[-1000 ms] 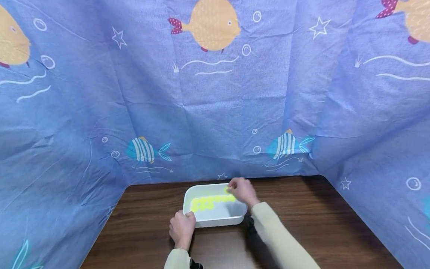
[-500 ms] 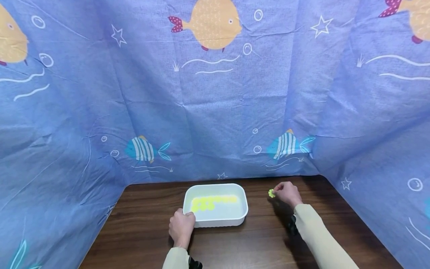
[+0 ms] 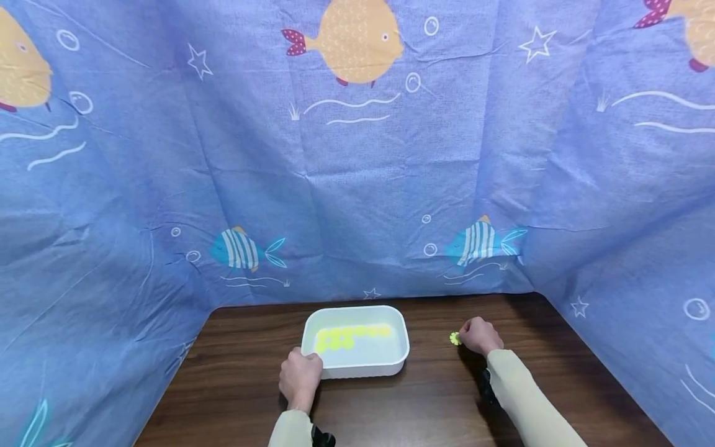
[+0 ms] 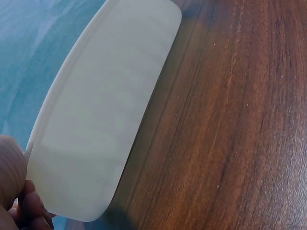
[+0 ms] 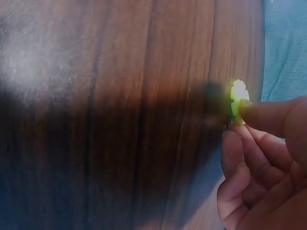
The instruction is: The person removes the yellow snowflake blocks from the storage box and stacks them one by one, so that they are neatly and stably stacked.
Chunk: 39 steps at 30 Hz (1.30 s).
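A white plastic tray (image 3: 363,371) sits on the dark wood table, with several small yellow-green flower-shaped pieces (image 3: 335,338) lying in its left and back part. My left hand (image 3: 300,377) grips the tray's front-left corner, thumb over the rim; in the left wrist view thumb and fingers pinch the end of the tray wall (image 4: 100,105). To the right of the tray, my right hand (image 3: 481,336) pinches one yellow-green flower-shaped piece (image 5: 239,96) between thumb and fingers, low over the table. The other fingers curl beneath in the right wrist view.
A brown wood-grain table (image 3: 385,413) bears everything. Behind it and at both sides hangs a blue cloth (image 3: 357,186) printed with fish, stars and bubbles. A black strap (image 3: 323,437) shows at the left wrist.
My right hand has moved from over the tray's back-right corner out to the right with the flower-shaped piece, then lower and slightly toward me. The left hand stays on the tray.
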Tool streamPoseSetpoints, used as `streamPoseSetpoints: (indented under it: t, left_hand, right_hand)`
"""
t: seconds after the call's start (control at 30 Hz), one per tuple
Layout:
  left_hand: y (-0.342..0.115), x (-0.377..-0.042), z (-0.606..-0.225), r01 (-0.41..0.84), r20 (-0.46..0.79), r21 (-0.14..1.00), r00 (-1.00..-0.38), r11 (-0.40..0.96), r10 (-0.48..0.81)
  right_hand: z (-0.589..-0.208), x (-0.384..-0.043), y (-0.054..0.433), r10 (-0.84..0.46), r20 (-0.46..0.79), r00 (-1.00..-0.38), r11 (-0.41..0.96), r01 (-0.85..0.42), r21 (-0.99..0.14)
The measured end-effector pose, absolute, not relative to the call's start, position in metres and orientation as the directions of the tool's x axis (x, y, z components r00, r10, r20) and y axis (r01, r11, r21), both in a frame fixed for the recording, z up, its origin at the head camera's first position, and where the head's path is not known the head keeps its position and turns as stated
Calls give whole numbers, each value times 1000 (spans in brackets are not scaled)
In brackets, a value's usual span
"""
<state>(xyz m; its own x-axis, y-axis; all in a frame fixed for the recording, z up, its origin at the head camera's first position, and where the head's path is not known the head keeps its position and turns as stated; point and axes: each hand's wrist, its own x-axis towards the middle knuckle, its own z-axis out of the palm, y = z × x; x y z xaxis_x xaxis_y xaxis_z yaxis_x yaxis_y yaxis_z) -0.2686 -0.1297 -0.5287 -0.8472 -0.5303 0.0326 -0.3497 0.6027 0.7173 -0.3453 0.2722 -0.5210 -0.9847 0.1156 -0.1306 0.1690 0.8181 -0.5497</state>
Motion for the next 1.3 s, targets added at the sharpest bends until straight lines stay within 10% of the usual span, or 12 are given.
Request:
streamPoseSetpoints:
  t: [1.3]
  left_hand:
    - [-125,-266,-529,-360,13,760,-823,540,-567]
  right_hand:
    - [-526,-335,266,32,-71,-997,918,57,-391]
